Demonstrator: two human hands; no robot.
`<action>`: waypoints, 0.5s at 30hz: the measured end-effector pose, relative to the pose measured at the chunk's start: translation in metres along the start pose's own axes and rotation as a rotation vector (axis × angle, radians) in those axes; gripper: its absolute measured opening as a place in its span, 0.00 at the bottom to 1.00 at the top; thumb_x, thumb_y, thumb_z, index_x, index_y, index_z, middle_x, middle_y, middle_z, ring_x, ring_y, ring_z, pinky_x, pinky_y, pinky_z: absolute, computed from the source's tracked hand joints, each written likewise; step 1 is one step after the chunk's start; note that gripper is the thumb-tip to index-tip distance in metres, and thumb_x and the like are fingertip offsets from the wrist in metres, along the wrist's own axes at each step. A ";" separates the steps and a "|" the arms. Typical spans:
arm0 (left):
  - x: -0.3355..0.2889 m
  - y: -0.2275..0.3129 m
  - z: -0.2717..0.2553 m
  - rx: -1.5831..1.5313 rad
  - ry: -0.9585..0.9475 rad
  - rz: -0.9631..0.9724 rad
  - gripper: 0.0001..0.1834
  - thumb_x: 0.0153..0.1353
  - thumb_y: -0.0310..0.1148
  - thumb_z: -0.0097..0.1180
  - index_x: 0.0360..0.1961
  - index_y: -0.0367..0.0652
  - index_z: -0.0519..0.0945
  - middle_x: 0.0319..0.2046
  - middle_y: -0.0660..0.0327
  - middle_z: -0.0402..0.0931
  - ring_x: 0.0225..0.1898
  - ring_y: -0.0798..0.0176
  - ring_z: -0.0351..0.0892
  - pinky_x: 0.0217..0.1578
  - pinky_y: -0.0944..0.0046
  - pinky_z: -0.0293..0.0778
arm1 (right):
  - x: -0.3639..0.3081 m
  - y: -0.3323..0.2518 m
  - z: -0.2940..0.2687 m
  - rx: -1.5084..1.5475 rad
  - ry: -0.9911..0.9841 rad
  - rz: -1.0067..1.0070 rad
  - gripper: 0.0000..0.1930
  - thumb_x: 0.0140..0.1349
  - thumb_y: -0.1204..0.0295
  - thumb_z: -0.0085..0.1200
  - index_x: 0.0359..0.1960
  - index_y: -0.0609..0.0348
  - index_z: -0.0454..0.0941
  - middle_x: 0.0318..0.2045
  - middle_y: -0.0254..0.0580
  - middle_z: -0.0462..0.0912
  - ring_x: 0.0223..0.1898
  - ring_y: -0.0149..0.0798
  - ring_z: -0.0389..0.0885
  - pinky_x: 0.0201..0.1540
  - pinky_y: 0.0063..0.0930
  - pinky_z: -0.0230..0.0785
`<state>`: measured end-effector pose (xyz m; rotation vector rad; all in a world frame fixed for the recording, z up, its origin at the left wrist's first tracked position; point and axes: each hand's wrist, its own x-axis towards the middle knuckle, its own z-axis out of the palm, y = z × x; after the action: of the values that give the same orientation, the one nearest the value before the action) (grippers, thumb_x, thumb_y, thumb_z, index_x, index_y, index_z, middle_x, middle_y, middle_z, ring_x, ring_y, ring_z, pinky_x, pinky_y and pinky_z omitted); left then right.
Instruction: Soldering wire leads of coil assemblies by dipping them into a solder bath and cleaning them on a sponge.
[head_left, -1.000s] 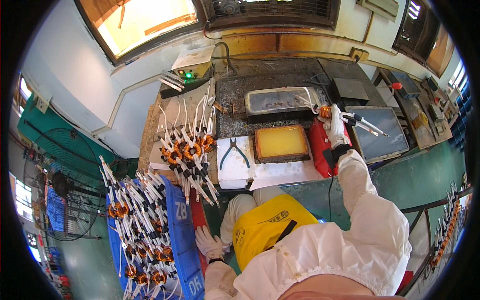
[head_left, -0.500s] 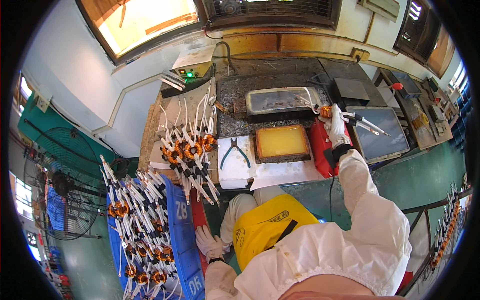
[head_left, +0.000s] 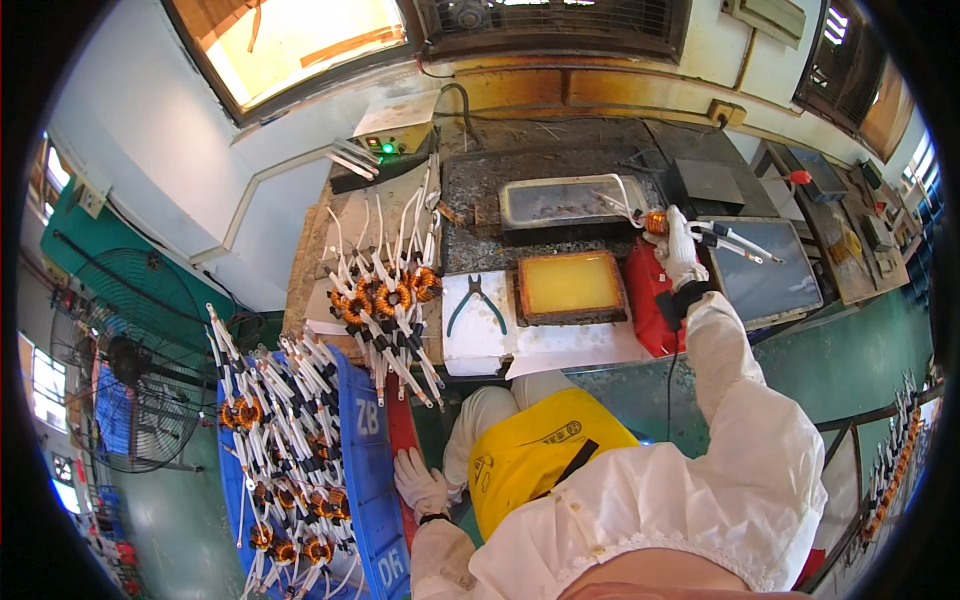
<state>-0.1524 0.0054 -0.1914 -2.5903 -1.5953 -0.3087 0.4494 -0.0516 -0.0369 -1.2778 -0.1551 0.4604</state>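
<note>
Copper-wound coil in the white-gloved right hand, fingers closed around it. Held above the surface, near the right end of a dark trough with a grey, silvery fill. White leads on the coil's left side, reaching over the trough's right end; cannot tell whether touching the fill. Longer black-sleeved leads out to the right, over a flat grey tray. Red box just below the right hand.

Left hand, also white-gloved, low down: open, no grip, fingers laid over a red strip, just beside a blue crate. Inside the crate, many similar coils, leads mostly upright or leaning.

Nearer on the surface: a brown-rimmed pan of yellow material. Left of it, green-handled pliers, handles spread, on white paper. Farther left, a cluster of coils side by side, some lead ends past the near edge. At the back left, a control box with a lit green lamp. Yellow cloth across the lap. Beyond the crate, a large black fan.
</note>
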 end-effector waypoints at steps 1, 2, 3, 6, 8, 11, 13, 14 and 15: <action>0.000 0.001 -0.001 0.001 -0.005 -0.002 0.39 0.41 0.34 0.56 0.58 0.39 0.60 0.58 0.47 0.59 0.58 0.44 0.58 0.55 0.49 0.58 | 0.002 0.000 -0.002 0.001 0.000 0.000 0.17 0.62 0.50 0.43 0.38 0.49 0.67 0.23 0.37 0.76 0.15 0.30 0.75 0.07 0.15 0.50; 0.001 0.001 -0.001 0.003 -0.011 -0.003 0.39 0.41 0.34 0.56 0.58 0.39 0.60 0.58 0.47 0.59 0.58 0.44 0.59 0.55 0.49 0.58 | 0.005 0.001 -0.004 -0.005 -0.005 0.002 0.16 0.62 0.50 0.43 0.38 0.49 0.67 0.24 0.37 0.76 0.15 0.31 0.75 0.07 0.15 0.50; 0.001 0.002 -0.002 0.004 -0.009 -0.003 0.39 0.41 0.34 0.56 0.58 0.39 0.60 0.58 0.47 0.59 0.58 0.44 0.59 0.55 0.49 0.58 | 0.006 0.000 -0.003 -0.010 -0.011 0.005 0.16 0.62 0.50 0.43 0.38 0.48 0.66 0.24 0.37 0.77 0.15 0.31 0.75 0.07 0.15 0.51; 0.001 0.002 -0.002 -0.001 -0.010 -0.009 0.39 0.41 0.34 0.56 0.58 0.39 0.60 0.58 0.47 0.59 0.58 0.44 0.59 0.55 0.49 0.58 | 0.006 -0.004 -0.001 -0.050 -0.015 0.005 0.16 0.62 0.51 0.43 0.38 0.48 0.66 0.25 0.36 0.77 0.16 0.32 0.76 0.07 0.15 0.50; -0.001 0.000 0.002 0.003 0.013 0.004 0.39 0.41 0.33 0.57 0.58 0.40 0.60 0.58 0.47 0.59 0.58 0.44 0.58 0.55 0.49 0.58 | 0.004 -0.009 0.003 -0.069 -0.009 0.012 0.15 0.62 0.51 0.43 0.38 0.47 0.66 0.25 0.36 0.77 0.17 0.32 0.76 0.08 0.16 0.49; 0.001 0.002 -0.002 -0.007 0.000 0.001 0.39 0.40 0.33 0.57 0.58 0.40 0.60 0.58 0.47 0.59 0.58 0.44 0.58 0.55 0.50 0.58 | 0.003 -0.011 0.004 -0.088 -0.008 0.016 0.15 0.62 0.51 0.43 0.38 0.46 0.66 0.24 0.36 0.77 0.17 0.31 0.76 0.08 0.17 0.48; 0.000 0.001 -0.001 -0.008 0.002 0.002 0.39 0.40 0.33 0.57 0.58 0.40 0.60 0.58 0.47 0.59 0.58 0.45 0.58 0.55 0.50 0.58 | 0.003 -0.012 0.005 -0.086 -0.017 0.014 0.15 0.62 0.51 0.43 0.38 0.46 0.66 0.24 0.36 0.77 0.17 0.31 0.75 0.08 0.17 0.47; 0.000 0.000 0.000 -0.009 0.003 0.002 0.39 0.40 0.33 0.57 0.58 0.40 0.60 0.58 0.47 0.59 0.58 0.45 0.58 0.55 0.50 0.58 | 0.003 -0.012 0.005 -0.078 -0.020 0.027 0.14 0.62 0.51 0.43 0.38 0.46 0.66 0.23 0.36 0.76 0.15 0.30 0.73 0.08 0.17 0.47; 0.000 0.001 0.000 -0.008 0.005 0.002 0.39 0.40 0.33 0.57 0.58 0.40 0.60 0.58 0.47 0.59 0.58 0.45 0.58 0.55 0.50 0.58 | 0.003 -0.012 0.005 -0.070 -0.024 0.038 0.14 0.62 0.51 0.44 0.38 0.46 0.66 0.22 0.37 0.75 0.13 0.29 0.70 0.09 0.17 0.46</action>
<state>-0.1517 0.0050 -0.1915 -2.5952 -1.5924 -0.3227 0.4535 -0.0482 -0.0242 -1.3465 -0.1688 0.5074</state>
